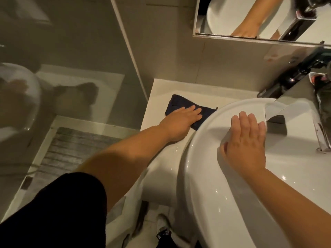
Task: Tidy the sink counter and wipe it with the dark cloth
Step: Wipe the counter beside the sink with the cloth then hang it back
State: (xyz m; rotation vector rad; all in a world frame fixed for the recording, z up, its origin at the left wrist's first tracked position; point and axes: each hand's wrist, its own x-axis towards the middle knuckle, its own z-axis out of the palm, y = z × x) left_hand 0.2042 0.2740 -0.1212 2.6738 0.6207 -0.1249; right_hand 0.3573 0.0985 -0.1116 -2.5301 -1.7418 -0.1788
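The dark cloth lies flat on the white counter, left of the round white basin. My left hand presses down on the cloth with its fingers stretched out over it; the cloth's near corner tucks under the basin's rim. My right hand rests palm down, fingers apart, on the basin's rim and holds nothing.
A chrome tap juts over the basin from the right. A dark dispenser stands at the back right of the counter. A mirror hangs above. A glass shower panel closes off the left side. Shoes show on the floor below.
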